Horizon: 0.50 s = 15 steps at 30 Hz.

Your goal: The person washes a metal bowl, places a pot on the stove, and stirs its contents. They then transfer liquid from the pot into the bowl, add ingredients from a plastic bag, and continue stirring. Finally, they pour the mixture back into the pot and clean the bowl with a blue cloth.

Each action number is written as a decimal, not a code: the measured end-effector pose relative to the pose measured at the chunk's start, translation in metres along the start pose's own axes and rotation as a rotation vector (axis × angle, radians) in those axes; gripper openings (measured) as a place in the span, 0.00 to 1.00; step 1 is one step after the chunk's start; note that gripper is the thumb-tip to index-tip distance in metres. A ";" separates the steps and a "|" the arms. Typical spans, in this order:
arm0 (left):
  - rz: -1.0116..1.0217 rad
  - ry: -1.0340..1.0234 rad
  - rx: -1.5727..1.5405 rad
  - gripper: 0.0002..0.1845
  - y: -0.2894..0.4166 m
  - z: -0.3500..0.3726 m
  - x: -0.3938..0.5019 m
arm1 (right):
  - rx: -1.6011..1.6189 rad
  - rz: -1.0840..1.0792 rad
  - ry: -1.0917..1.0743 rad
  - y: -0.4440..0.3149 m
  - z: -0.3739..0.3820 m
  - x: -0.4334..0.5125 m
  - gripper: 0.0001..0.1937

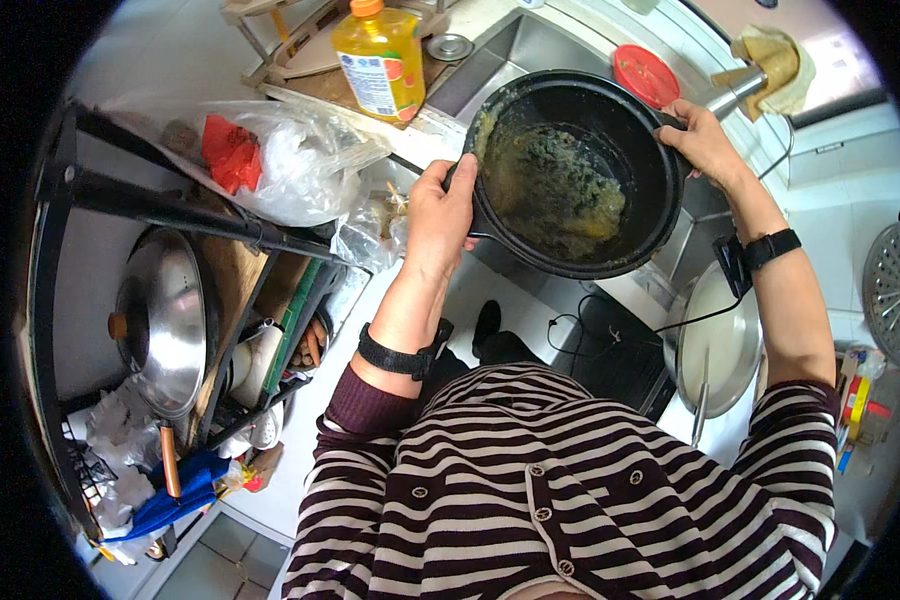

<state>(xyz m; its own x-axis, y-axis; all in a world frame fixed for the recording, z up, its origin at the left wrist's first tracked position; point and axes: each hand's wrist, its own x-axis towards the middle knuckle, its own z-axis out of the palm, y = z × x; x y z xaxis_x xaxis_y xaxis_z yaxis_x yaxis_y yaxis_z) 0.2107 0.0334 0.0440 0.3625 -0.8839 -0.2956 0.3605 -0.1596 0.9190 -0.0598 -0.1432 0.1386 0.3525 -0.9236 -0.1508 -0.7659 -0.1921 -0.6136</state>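
Observation:
A black two-handled cooking pot (577,172) is held up in front of me, tilted so its inside shows, beside and partly over a stainless steel sink (529,49). Greenish-yellow residue coats its bottom and wall. My left hand (444,206) grips the left handle, thumb on top. On the opposite side my right hand (701,142) is closed on the other handle. Just behind that hand lies a red plastic lid or dish (646,75), near the faucet (739,91), which has a cloth (776,67) draped on it.
A yellow detergent bottle (381,67) stands left of the sink, above plastic bags (300,165). A metal bowl of whitish liquid (720,337) with a utensil sits at right. A black rack at left holds a lidded wok (169,322). A cable (701,320) hangs near my right arm.

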 end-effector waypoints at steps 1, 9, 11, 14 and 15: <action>-0.007 -0.006 0.010 0.14 0.000 0.003 0.001 | -0.005 0.047 0.009 0.005 0.000 -0.002 0.11; 0.001 -0.019 0.114 0.16 -0.003 0.029 0.003 | 0.041 0.085 0.032 0.038 -0.006 -0.033 0.11; 0.000 -0.034 0.123 0.16 -0.005 0.034 0.005 | 0.127 0.116 0.020 0.050 -0.005 -0.038 0.11; -0.001 -0.058 0.128 0.17 -0.009 0.044 0.011 | 0.122 0.096 0.061 0.069 -0.005 -0.037 0.11; -0.002 -0.063 0.145 0.17 -0.011 0.048 0.012 | 0.119 0.146 0.057 0.075 -0.006 -0.036 0.12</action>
<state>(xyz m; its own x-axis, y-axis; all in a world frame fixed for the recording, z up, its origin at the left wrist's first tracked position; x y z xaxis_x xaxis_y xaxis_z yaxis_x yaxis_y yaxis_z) 0.1704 0.0033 0.0430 0.3058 -0.9086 -0.2846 0.2312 -0.2192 0.9479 -0.1335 -0.1262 0.1022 0.2087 -0.9567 -0.2031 -0.7364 -0.0171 -0.6763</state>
